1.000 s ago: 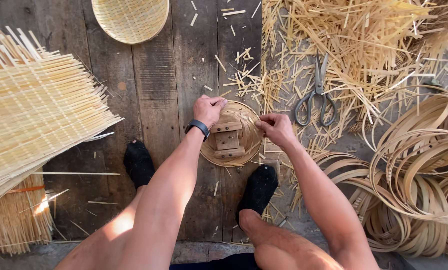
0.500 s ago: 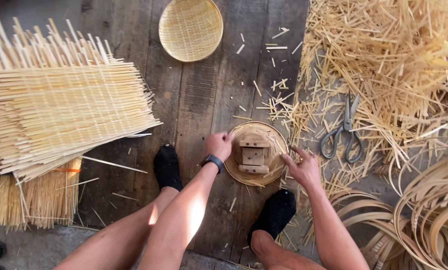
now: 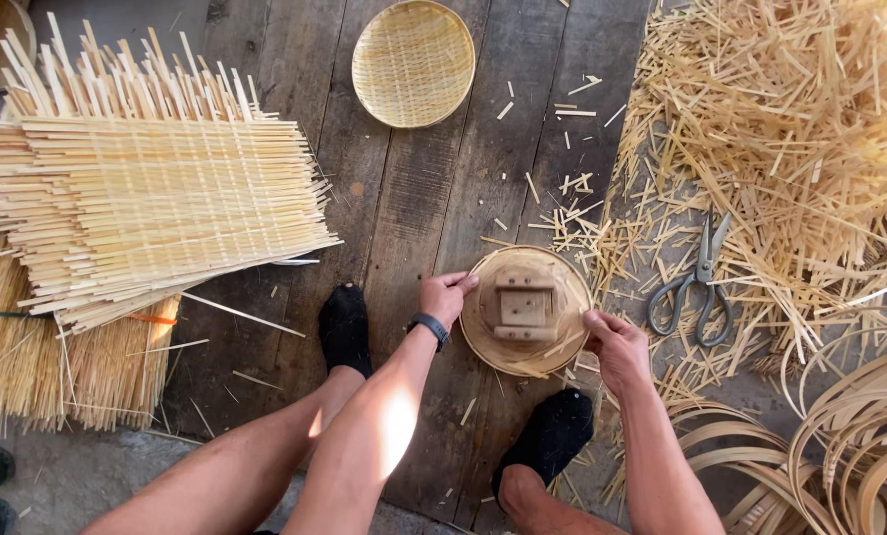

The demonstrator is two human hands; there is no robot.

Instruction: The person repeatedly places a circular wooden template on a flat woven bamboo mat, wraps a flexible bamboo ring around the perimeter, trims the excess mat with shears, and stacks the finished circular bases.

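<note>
The round bamboo tray with its wooden block lies on the planks between my feet. My left hand and right hand have slid outward, apparently pinching opposite rims; scissors lie nearby.

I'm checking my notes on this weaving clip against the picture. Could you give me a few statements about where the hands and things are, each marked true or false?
1. Both hands grip the rim of the round woven tray on the floor: the left hand at its left edge, the right hand at its right edge. True.
2. The scissors are in the right hand. False: they lie on the floor to the right of the tray, untouched.
3. A wooden block sits in the middle of that tray. True.
4. The second round basket is stacked on the woven mats. False: it lies alone on the planks, farther from the person.
</note>
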